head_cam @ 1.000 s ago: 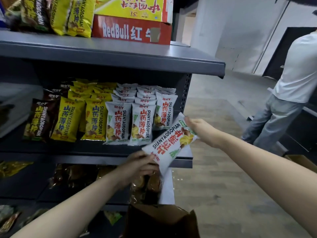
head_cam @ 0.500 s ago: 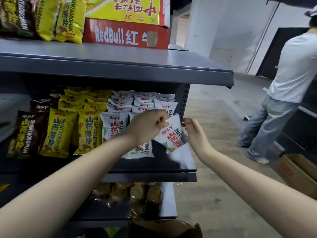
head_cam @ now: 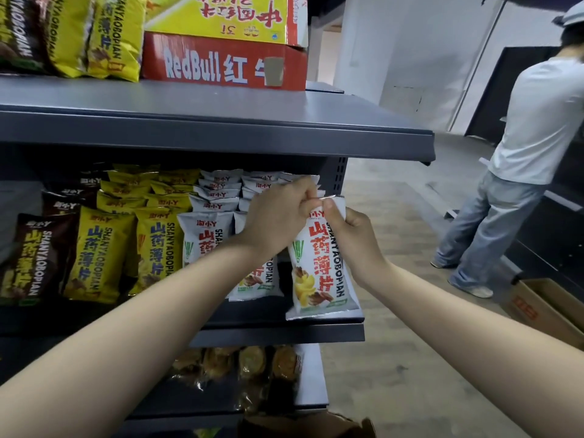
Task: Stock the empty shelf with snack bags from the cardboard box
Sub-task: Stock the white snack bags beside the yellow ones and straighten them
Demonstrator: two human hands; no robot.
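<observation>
A white snack bag (head_cam: 319,273) stands upright at the right end of the grey middle shelf (head_cam: 278,335), its bottom edge resting on the shelf. My left hand (head_cam: 278,216) pinches its top left corner. My right hand (head_cam: 350,235) grips its top right side. Rows of white bags (head_cam: 205,235), yellow bags (head_cam: 94,251) and brown bags (head_cam: 28,257) fill the shelf to the left. The top flaps of the cardboard box (head_cam: 306,426) show at the bottom edge below my arms.
A red RedBull carton (head_cam: 221,63) and more yellow bags (head_cam: 107,36) sit on the upper shelf. Clear packs of round cakes (head_cam: 246,361) lie on the lower shelf. A person in a white shirt (head_cam: 537,121) stands at the right by another cardboard box (head_cam: 543,308).
The white bag went from tilted in front of the shelf to upright on its right end. Both hands rose to the bag's top. The view moved closer to the shelf.
</observation>
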